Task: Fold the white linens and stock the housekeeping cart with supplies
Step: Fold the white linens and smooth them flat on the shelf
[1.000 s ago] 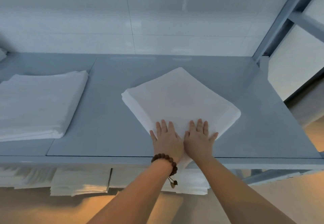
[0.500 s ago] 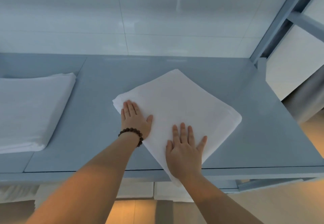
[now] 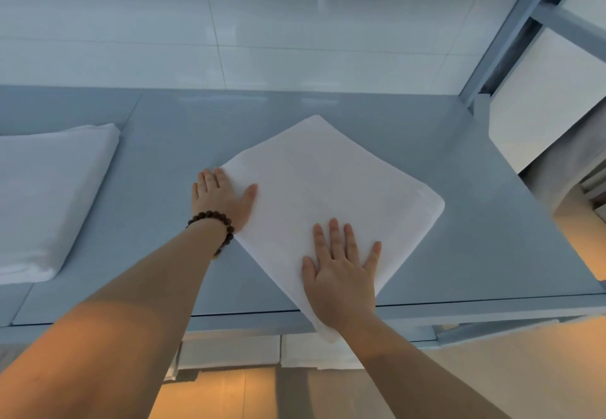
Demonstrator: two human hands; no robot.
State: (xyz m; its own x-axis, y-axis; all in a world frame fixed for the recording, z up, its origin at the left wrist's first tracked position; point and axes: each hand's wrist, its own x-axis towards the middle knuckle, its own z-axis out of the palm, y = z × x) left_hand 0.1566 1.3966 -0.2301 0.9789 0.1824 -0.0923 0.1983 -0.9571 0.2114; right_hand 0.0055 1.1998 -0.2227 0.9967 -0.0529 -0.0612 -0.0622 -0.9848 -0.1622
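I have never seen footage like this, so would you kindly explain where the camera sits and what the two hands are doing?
There is no machine here: a person works with bare hands. The single picture comes from a camera worn on the head, looking forward and down. The left hand, with a bead bracelet at its wrist, lies flat on the left corner of a folded white linen. The right hand lies flat on its near part. Neither grips anything. The linen sits skewed on a grey-blue shelf, its near corner hanging over the front edge. Another folded white stack lies apart, further left.
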